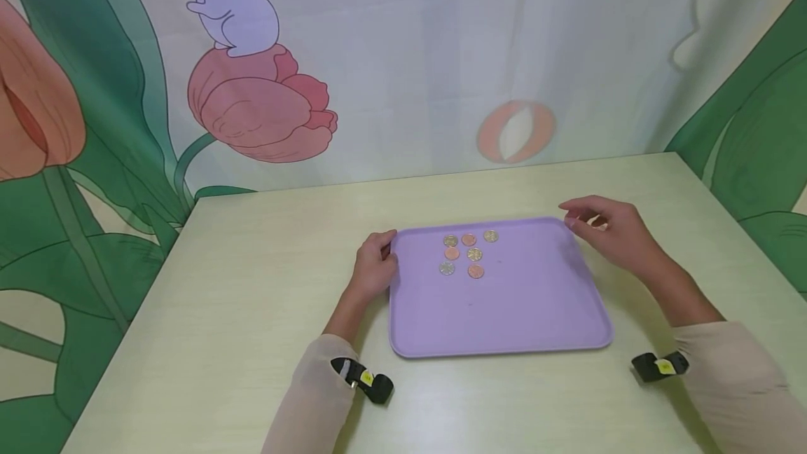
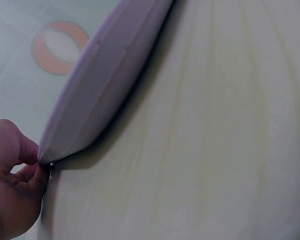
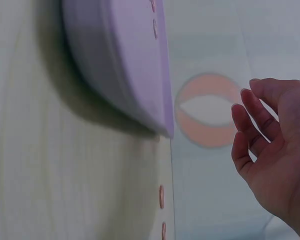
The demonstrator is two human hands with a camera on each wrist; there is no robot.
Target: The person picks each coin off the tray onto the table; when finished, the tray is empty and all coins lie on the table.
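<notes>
The left hand holds the tray at its far left corner; in the left wrist view the thumb and fingers pinch the rim there. The right hand hovers just off the far right corner with its fingers loosely bent and apart, gripping nothing (the right wrist view shows a clear gap between fingertips and tray). I judge this to be a moment of taking hold of the tray with both hands, with only one side secured.

The next move, as I read it, calls for the right hand to close on its corner to match the left, and for any lift or shift to stay level, since the coins lie loose and would slide at a tilt.

The tray is a lilac, shallow, rounded rectangle with a low raised lip. It sits flat near the middle of the pale table, its long side toward the person. Seven coins lie in a loose cluster in its far left part, some copper-coloured and some silvery or gold-toned, close together but not stacked. The rest of the tray's floor is bare apart from a few faint specks.
</notes>
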